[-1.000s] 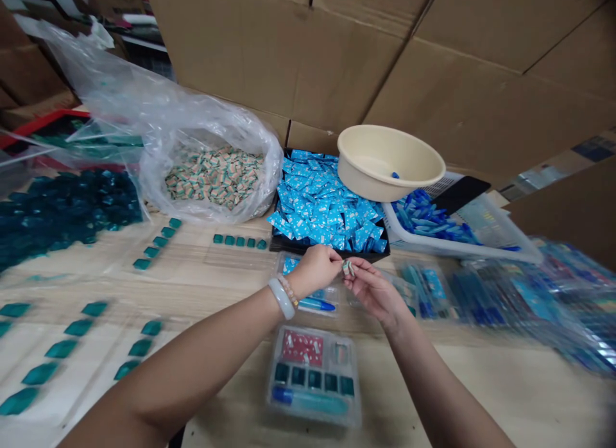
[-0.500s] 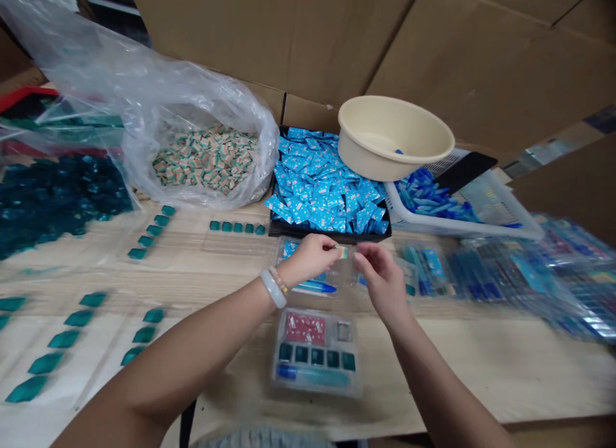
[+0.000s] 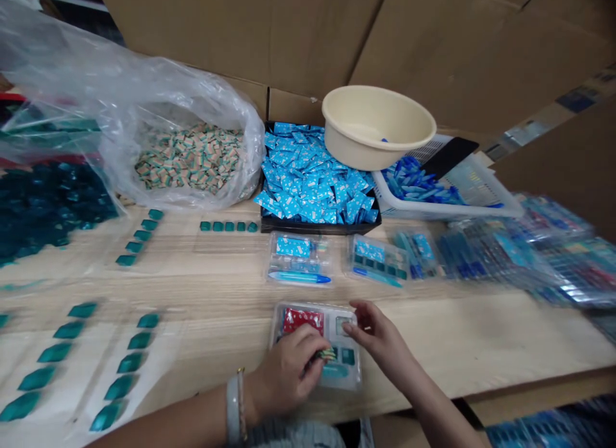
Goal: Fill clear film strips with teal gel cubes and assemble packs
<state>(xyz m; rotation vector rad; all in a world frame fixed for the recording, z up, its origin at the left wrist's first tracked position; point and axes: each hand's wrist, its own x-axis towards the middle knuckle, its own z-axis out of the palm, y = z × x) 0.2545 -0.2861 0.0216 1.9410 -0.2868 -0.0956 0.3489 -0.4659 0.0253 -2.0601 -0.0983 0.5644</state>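
Your left hand (image 3: 289, 371) is curled low over a clear plastic blister tray (image 3: 274, 326) at bottom centre of the frame, with thumb and fingers pressed together, pinching a small striped packet (image 3: 328, 354) just above the tray's lower compartments. Your right hand (image 3: 380, 339) sits just to its right, fingers loosely spread, their tips (image 3: 353, 327) at the tray's upper right edge beside a small square compartment (image 3: 341, 326). The tray also holds a red card (image 3: 302, 321). Just above it lie two more filled blister trays (image 3: 378, 258). Farther up, at centre, a black tray of blue sachets (image 3: 312, 178) stands beside a cream plastic basin (image 3: 375, 124) and a white basket of blue tubes (image 3: 409, 185). At upper left, a clear plastic bag (image 3: 120, 95) holds many striped packets, next to a heap of dark teal pieces (image 3: 48, 210). Rows of teal pieces (image 3: 72, 332) lie at lower left on the wooden table (image 3: 433, 332).
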